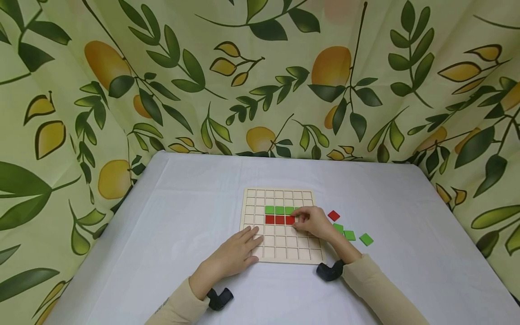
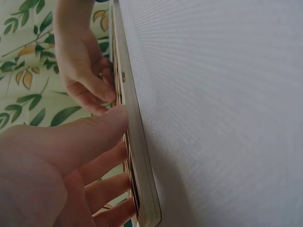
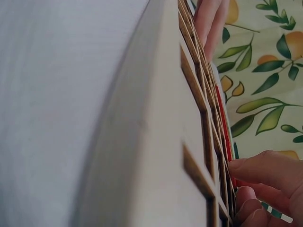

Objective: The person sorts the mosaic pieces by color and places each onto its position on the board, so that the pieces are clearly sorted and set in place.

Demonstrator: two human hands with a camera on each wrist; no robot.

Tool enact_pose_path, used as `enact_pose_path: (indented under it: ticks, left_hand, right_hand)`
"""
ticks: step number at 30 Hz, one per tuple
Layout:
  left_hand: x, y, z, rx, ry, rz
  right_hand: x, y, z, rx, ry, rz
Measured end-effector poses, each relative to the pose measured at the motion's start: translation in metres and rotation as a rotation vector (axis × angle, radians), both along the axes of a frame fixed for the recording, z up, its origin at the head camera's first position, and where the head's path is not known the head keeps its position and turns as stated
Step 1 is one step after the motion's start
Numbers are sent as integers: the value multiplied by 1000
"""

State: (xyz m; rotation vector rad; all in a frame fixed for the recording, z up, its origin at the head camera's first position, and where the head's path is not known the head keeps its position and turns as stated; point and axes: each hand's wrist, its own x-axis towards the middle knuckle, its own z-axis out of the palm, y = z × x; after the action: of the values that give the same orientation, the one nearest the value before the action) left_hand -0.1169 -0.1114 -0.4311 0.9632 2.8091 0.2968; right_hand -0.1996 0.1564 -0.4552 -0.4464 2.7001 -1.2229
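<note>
A pale wooden grid board (image 1: 280,254) lies on the white-covered table. A row of green square tiles (image 1: 279,210) sits in its cells, with a row of red square tiles (image 1: 280,220) directly below. My right hand (image 1: 314,222) is over the right end of these rows, thumb and index finger pinching a red tile (image 3: 233,181) at the board's surface; the hand hides much of it. My left hand (image 1: 234,253) rests on the board's left edge with fingers spread and straight. In the left wrist view, the left thumb (image 2: 90,137) lies along the board's side.
Right of the board lie a loose red tile (image 1: 334,215) and several loose green tiles (image 1: 366,239), partly behind my right wrist. Black wrist devices (image 1: 330,271) sit at both cuffs. A leaf-and-fruit patterned curtain (image 1: 260,90) hangs behind and beside the white table (image 1: 195,198).
</note>
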Motion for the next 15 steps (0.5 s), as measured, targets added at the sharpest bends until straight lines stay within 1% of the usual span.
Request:
enact_pose_path:
  ticks: [7,12,15]
  left_hand:
    - [0,0,-1,0,14,-8]
    - [0,0,-2,4,4,0]
    - [0,0,-1,6,-1,5]
  right_hand:
    - [1,2,0,-25,-13,-6]
    - [3,4,0,-44,-30,-5]
    - [4,7,2,-54,-11,-2]
